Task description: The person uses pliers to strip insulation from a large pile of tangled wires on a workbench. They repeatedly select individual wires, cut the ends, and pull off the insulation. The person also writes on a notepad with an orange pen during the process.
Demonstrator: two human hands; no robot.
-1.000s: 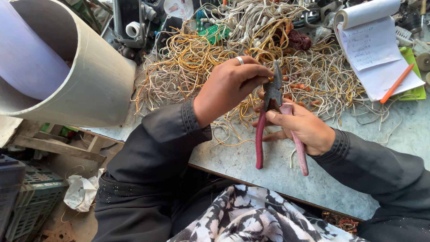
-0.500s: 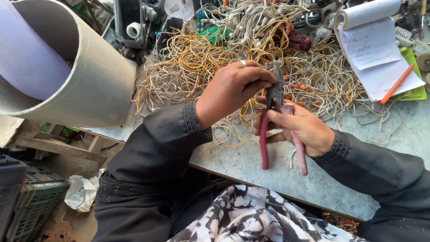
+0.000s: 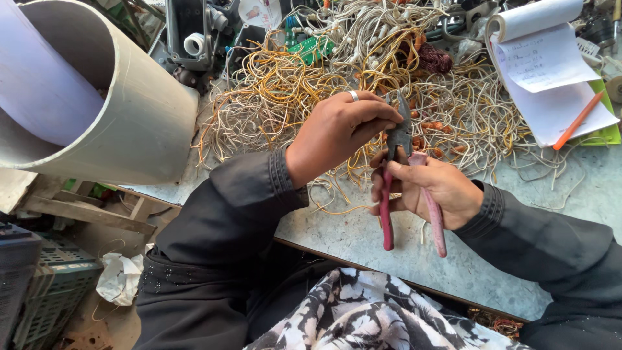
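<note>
You raised the pliers point(image 3: 407, 175) slightly off the table; your left hand point(image 3: 337, 133) shifted rightward, its fingertips closing in at the pliers' head.

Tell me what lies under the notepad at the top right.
Under the notepad a green tray or board shows at its right edge. An orange pen lies on top. Anything else beneath is covered by the paper.

A wide grey plastic pipe point(image 3: 97, 110) lies at the far left of the pale stone worktop point(image 3: 570, 194). Far right, a white paper notepad point(image 3: 544, 78) carries an orange pencil point(image 3: 576, 121). A dark plastic crate point(image 3: 39, 285) sits near left, on the floor.
</note>
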